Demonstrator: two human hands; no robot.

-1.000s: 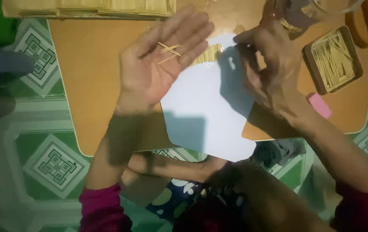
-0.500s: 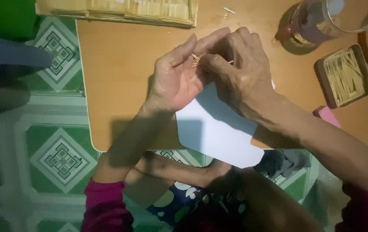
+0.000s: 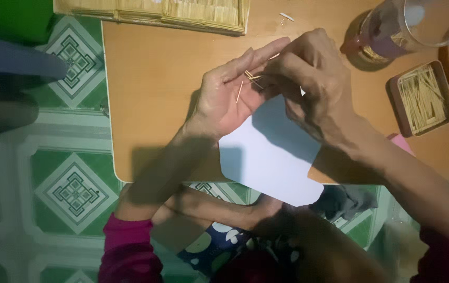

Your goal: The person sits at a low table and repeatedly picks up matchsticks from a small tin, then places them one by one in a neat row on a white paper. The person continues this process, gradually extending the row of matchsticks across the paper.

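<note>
— In the hollow of our left hand (image 3: pixel 230 99), above the low wooden table (image 3: pixel 156 105), lie the thin sticks (image 3: pixel 248 81), a few pale slivers crossing one another on the palm. Do we agree they are loose there?

— We do. The left hand is held open, palm up, fingers stretched toward the far edge, so it cradles the sticks and does not clasp them. Our right hand (image 3: pixel 313 84) comes in over the fingertips, curled, its thumb and fingers pinched at the sticks' upper ends. How many it has hold of we cannot tell; its own knuckles hide the pinch.

— Then the step in hand, as we judge it, is picking or sorting sticks out of the palm, one small bunch at a time.

— So it looks to us. The next move would call for a fine pinch and a level left palm, since a tilt could let the loose ones slide off.

— And around them?

— Just beneath both hands a white sheet (image 3: pixel 271 157) lies on the table and hangs over its near edge. To the right stands a small brown tray of sticks (image 3: pixel 421 97), well apart from the hands, with a clear glass jar (image 3: pixel 408 26) beyond it. Along the far edge sits a long flat stack of stick bundles (image 3: pixel 161 13), and a pink scrap (image 3: pixel 402 142) shows by our right forearm.
</note>
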